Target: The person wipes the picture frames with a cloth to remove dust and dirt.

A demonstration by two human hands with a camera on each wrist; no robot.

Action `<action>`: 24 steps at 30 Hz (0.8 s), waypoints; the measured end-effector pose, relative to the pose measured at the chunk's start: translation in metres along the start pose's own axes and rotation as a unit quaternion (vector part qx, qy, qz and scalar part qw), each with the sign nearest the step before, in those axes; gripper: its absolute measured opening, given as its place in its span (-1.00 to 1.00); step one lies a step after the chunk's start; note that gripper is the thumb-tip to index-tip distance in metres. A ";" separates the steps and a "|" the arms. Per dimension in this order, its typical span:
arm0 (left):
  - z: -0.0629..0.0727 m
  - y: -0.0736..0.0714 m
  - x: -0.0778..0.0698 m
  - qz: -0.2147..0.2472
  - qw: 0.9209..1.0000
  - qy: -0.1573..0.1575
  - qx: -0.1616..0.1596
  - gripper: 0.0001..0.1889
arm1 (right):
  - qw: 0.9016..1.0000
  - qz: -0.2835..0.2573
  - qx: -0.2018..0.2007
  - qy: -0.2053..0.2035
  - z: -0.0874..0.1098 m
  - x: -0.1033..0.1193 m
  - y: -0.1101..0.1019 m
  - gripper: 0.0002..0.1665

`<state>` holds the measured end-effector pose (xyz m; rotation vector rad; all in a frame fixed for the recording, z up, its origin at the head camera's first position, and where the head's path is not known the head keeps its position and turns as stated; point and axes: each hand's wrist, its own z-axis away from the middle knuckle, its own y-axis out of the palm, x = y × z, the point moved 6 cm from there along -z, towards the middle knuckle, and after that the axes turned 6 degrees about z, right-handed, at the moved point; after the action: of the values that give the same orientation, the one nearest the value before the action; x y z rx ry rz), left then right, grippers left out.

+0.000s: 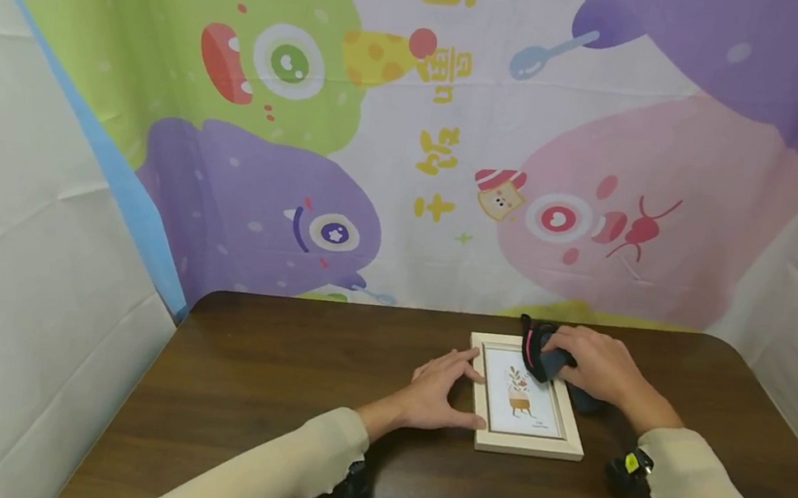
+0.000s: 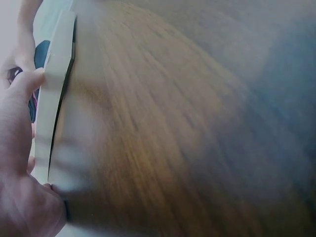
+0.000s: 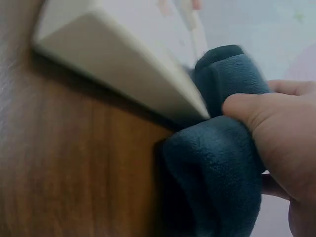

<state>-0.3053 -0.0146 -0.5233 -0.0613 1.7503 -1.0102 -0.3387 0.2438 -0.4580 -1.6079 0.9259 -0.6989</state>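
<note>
A picture frame with pale wood edges lies flat on the brown table, showing a print of a plant in a brown pot. My left hand rests against its left side, thumb and fingers spread along the edge; in the left wrist view the thumb touches the frame's side. Over the far right part of the frame, my right hand grips a folded dark blue-grey cloth with black edging and a pink line. In the right wrist view the cloth bunches around the frame's edge.
The dark wooden table extends on both sides of the frame. Behind it hangs a curtain printed with cartoon monsters, and pale sheets hang at the sides. Small black devices sit at both wrists.
</note>
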 end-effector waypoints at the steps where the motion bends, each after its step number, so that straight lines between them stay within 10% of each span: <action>1: 0.000 0.000 -0.001 0.001 1.000 -0.001 0.001 -0.38 | 1.000 -0.004 0.002 0.003 0.001 0.000 0.002 -0.62; 24: 0.001 -0.003 -0.003 0.008 1.000 -0.015 0.011 -0.37 | 0.997 -0.056 0.035 0.033 0.011 0.004 0.000 -0.63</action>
<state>-0.3039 -0.0158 -0.5193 -0.0476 1.7101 -1.0117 -0.3275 0.2456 -0.4608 -1.5922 0.8551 -0.8566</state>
